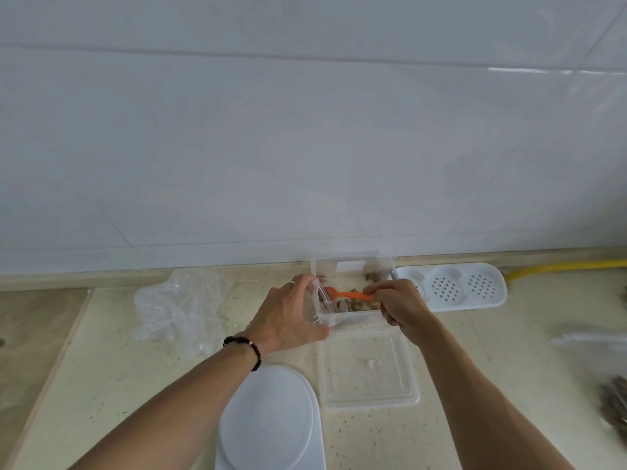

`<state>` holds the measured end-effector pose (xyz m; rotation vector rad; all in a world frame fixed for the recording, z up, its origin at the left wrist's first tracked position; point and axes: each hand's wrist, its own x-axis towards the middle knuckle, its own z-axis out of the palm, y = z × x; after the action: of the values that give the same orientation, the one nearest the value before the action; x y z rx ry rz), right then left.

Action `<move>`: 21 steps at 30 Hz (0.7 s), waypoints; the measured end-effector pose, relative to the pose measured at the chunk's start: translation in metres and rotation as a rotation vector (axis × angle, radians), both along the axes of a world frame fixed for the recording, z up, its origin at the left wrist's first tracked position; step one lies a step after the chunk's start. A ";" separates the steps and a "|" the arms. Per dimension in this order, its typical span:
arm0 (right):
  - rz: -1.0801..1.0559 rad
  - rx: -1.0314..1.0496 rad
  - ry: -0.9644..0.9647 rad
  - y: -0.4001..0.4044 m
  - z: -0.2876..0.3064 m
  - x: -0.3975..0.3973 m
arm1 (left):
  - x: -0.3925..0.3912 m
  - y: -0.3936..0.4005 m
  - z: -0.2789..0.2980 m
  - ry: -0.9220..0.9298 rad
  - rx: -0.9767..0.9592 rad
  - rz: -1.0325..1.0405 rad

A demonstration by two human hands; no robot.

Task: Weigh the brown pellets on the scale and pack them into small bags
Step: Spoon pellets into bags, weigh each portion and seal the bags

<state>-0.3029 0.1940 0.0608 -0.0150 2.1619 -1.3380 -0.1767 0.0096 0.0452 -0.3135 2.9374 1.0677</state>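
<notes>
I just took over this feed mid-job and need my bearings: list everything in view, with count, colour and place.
Pellet container: one, clear, at the wall, holding brown pellets.
Scoop: one, orange, over the pellets.
Small bag: one, clear, at the container's left edge.
Lid: one, clear, flat on the counter in front of the container.
Scale: one, white, near edge of the counter.
Loose bags: a clear, crumpled pile, left of the container.
Perforated tray: one, white, right of the container.
Hose: one, yellow, along the wall, far right.
Left hand: holds the small bag; dark bead bracelet on the wrist.
Right hand: grips the scoop.
</notes>
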 end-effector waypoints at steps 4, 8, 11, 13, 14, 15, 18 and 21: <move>-0.135 -0.114 -0.110 0.012 0.004 0.003 | 0.000 0.001 0.000 0.001 0.001 0.014; -0.247 -0.192 -0.126 0.022 0.012 0.006 | 0.001 0.002 0.000 0.001 0.012 0.046; -0.281 -0.213 -0.075 0.030 0.026 0.007 | 0.001 0.003 0.003 -0.020 0.011 0.058; -0.273 -0.225 -0.022 0.033 0.040 0.008 | 0.000 0.004 0.006 -0.029 0.026 0.083; -0.263 -0.222 0.012 0.035 0.046 0.008 | -0.001 0.004 0.009 -0.027 0.037 0.106; -0.246 -0.211 0.051 0.036 0.053 0.009 | -0.003 0.005 0.011 -0.021 0.037 0.129; -0.090 -0.113 0.221 0.035 0.070 0.015 | -0.009 0.008 0.019 -0.014 -0.004 0.157; 0.180 0.085 0.480 0.028 0.080 0.027 | -0.011 0.012 0.023 0.011 -0.020 0.169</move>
<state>-0.2763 0.2219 0.1410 -0.5342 2.5339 -1.2268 -0.1877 0.0212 0.0679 -0.5674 2.9767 1.0600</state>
